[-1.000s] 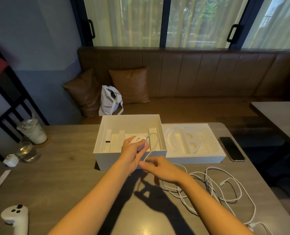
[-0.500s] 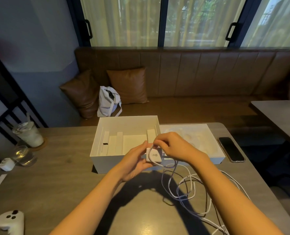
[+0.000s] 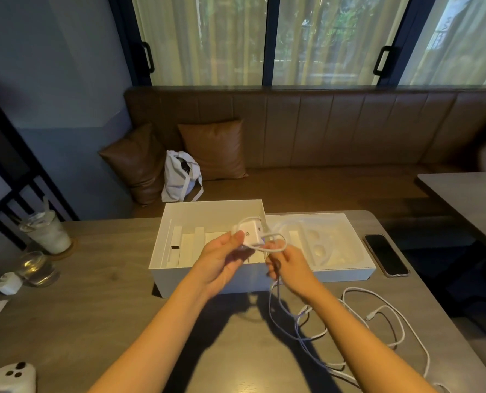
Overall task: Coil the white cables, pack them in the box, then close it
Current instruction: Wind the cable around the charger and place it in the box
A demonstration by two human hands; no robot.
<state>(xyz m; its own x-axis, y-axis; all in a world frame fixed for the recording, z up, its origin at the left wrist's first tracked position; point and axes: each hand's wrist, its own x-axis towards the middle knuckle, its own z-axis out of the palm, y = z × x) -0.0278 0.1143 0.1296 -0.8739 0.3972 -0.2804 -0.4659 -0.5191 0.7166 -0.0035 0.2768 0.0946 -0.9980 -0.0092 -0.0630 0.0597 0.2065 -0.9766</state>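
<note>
Both hands are up over the open white box [image 3: 207, 275], right at its near wall. The left hand [image 3: 222, 260] has its fingers [image 3: 237, 239] closed around a white power adapter [image 3: 251, 234], thumb pressed to its face, holding it above the box's right end. A loop of white cable [image 3: 275, 241] curls out from the adapter — the right hand [image 3: 291, 268] pinches that loop just beside it, fingers shut on the cord, though motion blur hides exactly which fingertips meet.

From the right hand the cable drops to the wooden surface [image 3: 108, 307] and sprawls in loose, uncoiled loops [image 3: 378, 324] near the right forearm, a small connector lying among them.

Inside the box, white cardboard dividers [image 3: 187, 239] stand in its left half. Touching the box on its right sits the lid [image 3: 344, 259] turned open side up, a moulded white insert in it. A dark phone [image 3: 385, 258] lies flat just beyond the lid's right edge.

Off to the left — an iced drink [image 3: 47, 232] on a coaster, a water glass [image 3: 36, 268] near it, and a white controller [image 3: 11, 377] at the near corner. A white tote bag [image 3: 182, 180] rests on the brown bench behind.
</note>
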